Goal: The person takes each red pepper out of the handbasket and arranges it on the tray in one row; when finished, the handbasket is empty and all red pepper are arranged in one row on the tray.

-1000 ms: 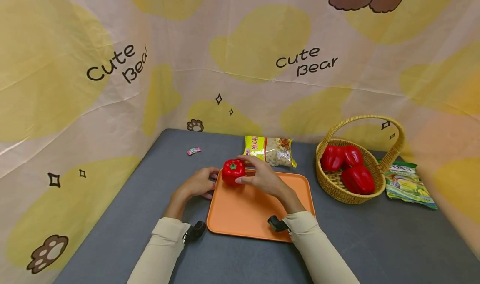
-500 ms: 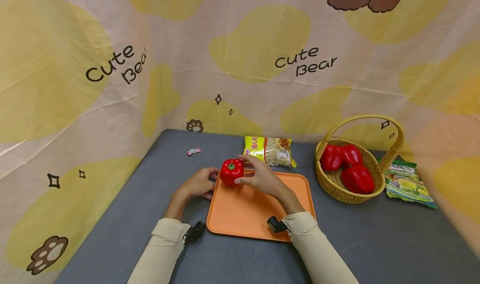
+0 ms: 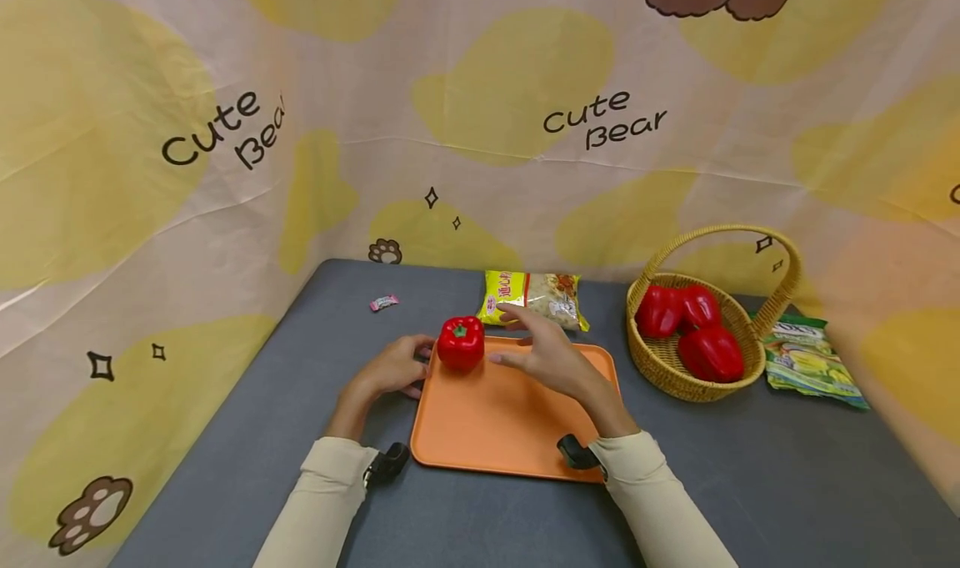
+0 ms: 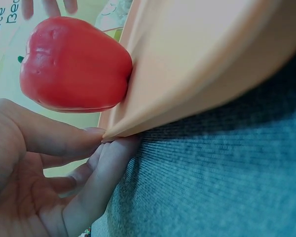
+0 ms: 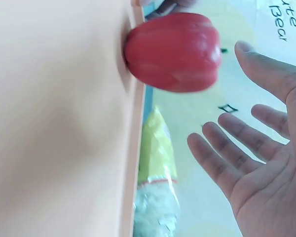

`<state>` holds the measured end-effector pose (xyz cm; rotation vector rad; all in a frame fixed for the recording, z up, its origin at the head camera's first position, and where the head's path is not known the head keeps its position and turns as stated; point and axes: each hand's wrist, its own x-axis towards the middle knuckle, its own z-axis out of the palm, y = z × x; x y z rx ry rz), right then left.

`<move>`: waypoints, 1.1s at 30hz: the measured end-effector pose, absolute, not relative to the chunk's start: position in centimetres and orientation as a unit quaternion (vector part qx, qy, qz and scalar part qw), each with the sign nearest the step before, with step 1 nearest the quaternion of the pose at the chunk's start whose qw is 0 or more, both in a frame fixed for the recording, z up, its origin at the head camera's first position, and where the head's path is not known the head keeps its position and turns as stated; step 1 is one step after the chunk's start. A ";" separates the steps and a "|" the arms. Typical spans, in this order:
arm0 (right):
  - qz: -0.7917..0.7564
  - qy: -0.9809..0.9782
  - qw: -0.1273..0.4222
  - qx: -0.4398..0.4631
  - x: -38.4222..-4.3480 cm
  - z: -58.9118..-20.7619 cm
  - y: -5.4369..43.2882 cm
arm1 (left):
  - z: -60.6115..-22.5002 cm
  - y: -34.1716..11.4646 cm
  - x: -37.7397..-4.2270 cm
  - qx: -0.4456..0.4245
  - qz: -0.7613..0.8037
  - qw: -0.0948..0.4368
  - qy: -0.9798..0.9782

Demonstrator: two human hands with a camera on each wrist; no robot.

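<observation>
A red bell pepper (image 3: 461, 344) stands upright, green stem up, in the far left corner of the orange tray (image 3: 495, 426). My left hand (image 3: 393, 368) pinches the tray's left rim between thumb and fingers, as the left wrist view shows at the rim (image 4: 123, 127). To the right of the pepper, my right hand (image 3: 551, 355) hovers over the tray with spread fingers and holds nothing. In the right wrist view a gap separates the right hand (image 5: 266, 158) from the pepper (image 5: 175, 53).
Behind the tray lies a yellow and clear food packet (image 3: 532, 297). A small pink wrapped candy (image 3: 384, 302) is at the back left. At right stands a wicker basket (image 3: 675, 384) with several red peppers, beside a green packet (image 3: 810, 359). A printed cloth hangs behind the table.
My right hand has let go of the pepper and moved right, away from it. The pepper now stands by itself on the tray. The left hand stays at the rim.
</observation>
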<state>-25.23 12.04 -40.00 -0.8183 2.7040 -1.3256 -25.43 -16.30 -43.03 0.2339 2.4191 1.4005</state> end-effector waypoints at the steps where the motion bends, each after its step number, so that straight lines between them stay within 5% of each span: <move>1: -0.423 0.867 0.003 -0.265 -25.1 -39.9 12.4 | -43.0 -16.3 -25.4 0.080 0.492 0.168 0.850; 33: -0.346 0.909 -0.176 -0.151 -22.6 -38.5 27.5 | -43.2 -16.3 -25.5 0.078 0.479 0.165 0.858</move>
